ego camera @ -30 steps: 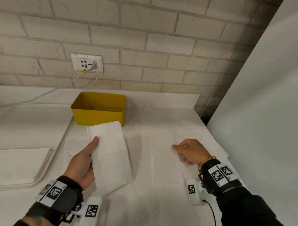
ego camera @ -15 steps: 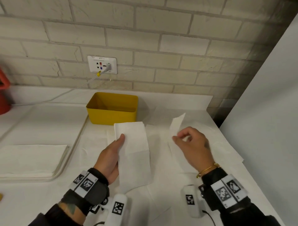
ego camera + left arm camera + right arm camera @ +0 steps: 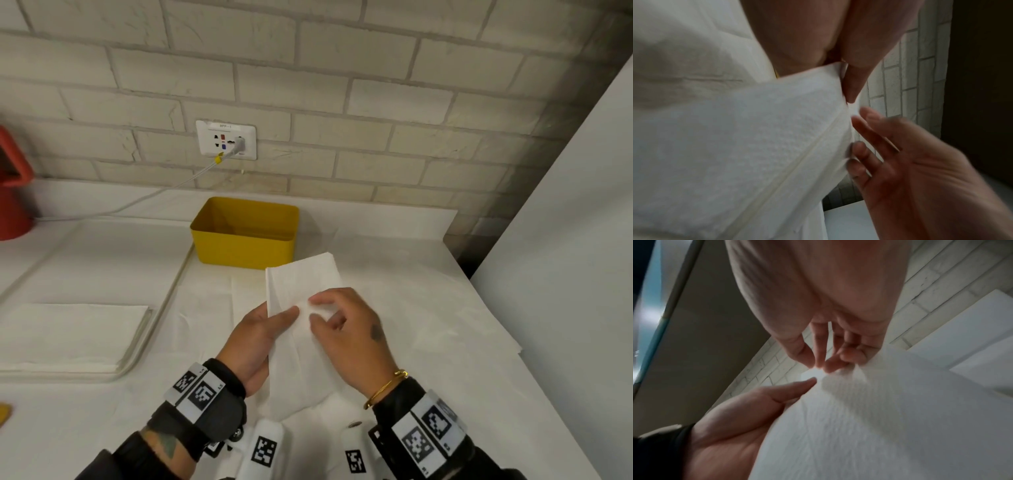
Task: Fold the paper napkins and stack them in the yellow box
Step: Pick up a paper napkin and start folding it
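Holding napkin off the counter, just before yellow box | left hand thumb over left edge, fingers beneath | right hand pinching mid-sheet | judged light, limp, tear-prone | best gripped at edges, folded by corners

Left grip: palm up, thumb laid flat across the napkin; Right grip: fingertips curled, pinching its top layer.
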Demonstrator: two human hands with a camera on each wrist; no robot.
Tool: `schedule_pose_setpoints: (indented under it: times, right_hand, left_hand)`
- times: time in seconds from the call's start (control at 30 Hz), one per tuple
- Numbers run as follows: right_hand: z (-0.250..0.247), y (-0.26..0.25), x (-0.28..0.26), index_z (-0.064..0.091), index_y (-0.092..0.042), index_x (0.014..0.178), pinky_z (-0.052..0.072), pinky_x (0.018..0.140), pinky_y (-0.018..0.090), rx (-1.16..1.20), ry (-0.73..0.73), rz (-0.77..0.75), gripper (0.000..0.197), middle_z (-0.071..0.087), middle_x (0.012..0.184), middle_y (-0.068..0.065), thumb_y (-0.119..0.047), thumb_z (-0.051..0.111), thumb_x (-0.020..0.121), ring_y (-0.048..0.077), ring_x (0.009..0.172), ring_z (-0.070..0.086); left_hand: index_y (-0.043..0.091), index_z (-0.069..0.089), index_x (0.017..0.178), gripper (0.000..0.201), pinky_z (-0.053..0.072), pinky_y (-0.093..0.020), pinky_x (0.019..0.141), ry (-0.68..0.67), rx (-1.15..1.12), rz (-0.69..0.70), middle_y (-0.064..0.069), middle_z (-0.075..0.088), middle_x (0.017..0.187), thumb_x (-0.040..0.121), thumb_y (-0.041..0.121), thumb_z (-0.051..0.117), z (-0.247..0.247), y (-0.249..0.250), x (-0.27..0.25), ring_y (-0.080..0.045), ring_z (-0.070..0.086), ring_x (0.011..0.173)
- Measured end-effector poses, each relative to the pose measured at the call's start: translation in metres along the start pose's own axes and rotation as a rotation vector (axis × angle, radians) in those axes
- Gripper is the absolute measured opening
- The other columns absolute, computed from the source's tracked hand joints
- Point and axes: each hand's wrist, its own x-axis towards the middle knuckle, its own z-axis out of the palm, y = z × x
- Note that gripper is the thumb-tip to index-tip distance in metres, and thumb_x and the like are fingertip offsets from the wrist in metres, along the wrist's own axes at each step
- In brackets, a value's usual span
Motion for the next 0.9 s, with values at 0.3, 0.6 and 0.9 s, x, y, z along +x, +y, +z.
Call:
schedule_pose_setpoints:
  times: [0.3,0.6,0.9]
  right_hand:
    - [-0.028,0.038,0.015,0.070,-0.023,0.080,0.055,0.076,0.036,0.399,0.130,0.358,0.011,0.074,0.090,0.003,-0.025,0.081,0.082,0.021,0.086,0.068]
    - [-0.052,0.017,0.007,0.063,-0.001,0.115,0.059,0.083,0.040,0.853,-0.055,0.282,0.024,0.076,0.108,0.016,-0.001,0.063,0.091,0.028,0.099,0.073]
    - [-0.002,0.013,0.014,0.069,-0.003,0.105,0.058,0.083,0.040,0.722,-0.005,0.406,0.012,0.078,0.098,0.012,-0.008,0.067,0.094,0.030,0.095,0.074]
  left_hand:
    - [0.011,0.065,0.125,0.030,0.058,-0.042,0.086,-0.007,-0.023,-0.001,-0.011,0.075,0.117,0.103,0.025,0.052,0.000,0.003,-0.001,-0.028,0.073,0.106]
    - [0.018,0.060,0.136,0.035,0.047,-0.051,0.108,0.087,-0.119,0.002,-0.009,0.072,0.127,0.105,0.031,0.049,-0.008,0.008,-0.001,-0.029,0.068,0.118]
    - [0.009,0.068,0.126,0.044,0.059,-0.034,0.077,0.034,-0.124,0.015,-0.016,0.075,0.116,0.106,0.039,0.044,0.000,0.015,-0.007,-0.026,0.075,0.101]
